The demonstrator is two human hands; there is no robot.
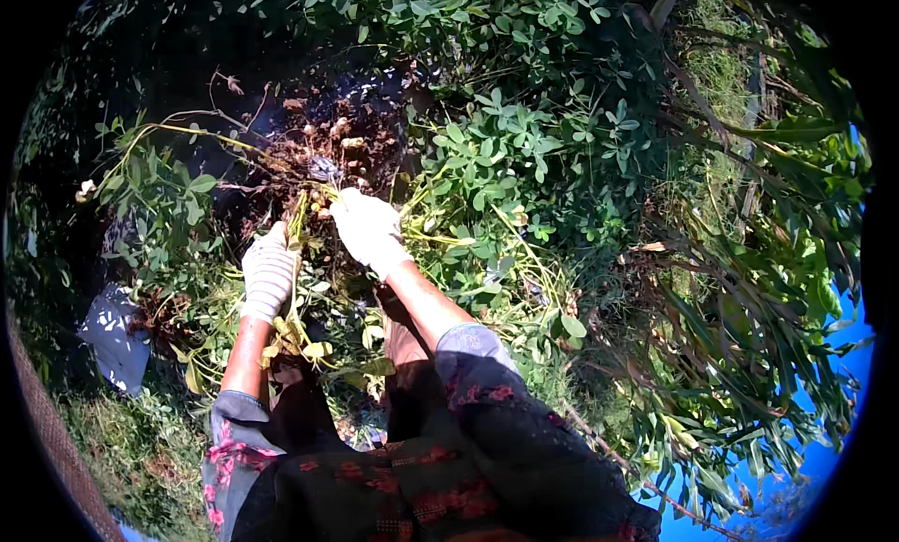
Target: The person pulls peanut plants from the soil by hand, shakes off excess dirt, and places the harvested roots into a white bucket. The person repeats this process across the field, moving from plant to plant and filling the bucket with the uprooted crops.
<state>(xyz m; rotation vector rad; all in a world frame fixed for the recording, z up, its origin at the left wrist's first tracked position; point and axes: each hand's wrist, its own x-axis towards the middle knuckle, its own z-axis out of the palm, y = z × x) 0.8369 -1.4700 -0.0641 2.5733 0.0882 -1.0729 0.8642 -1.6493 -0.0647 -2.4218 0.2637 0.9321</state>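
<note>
My left hand (pixel 270 271), in a white knitted glove with faint stripes, is closed around a bundle of yellow-green plant stems (pixel 300 222). Just right of it and a little higher, my right hand (pixel 369 231), also in a white glove, reaches to the base of the uprooted plant; its fingertips touch the stems, and whether they grip is hard to tell. Beyond both hands lie soil-covered roots (pixel 281 155) with pale pods, apparently peanuts (pixel 352 143). Yellowed leaves (pixel 317 349) hang below my left hand.
Leafy green plants (pixel 513 134) grow ahead and to the right. A pale plastic sheet or bag (pixel 118 338) lies at the left. Tall plants with long leaves (pixel 723 331), some dry, stand on the right. Reddish-brown soil (pixel 383 138) shows beyond the hands.
</note>
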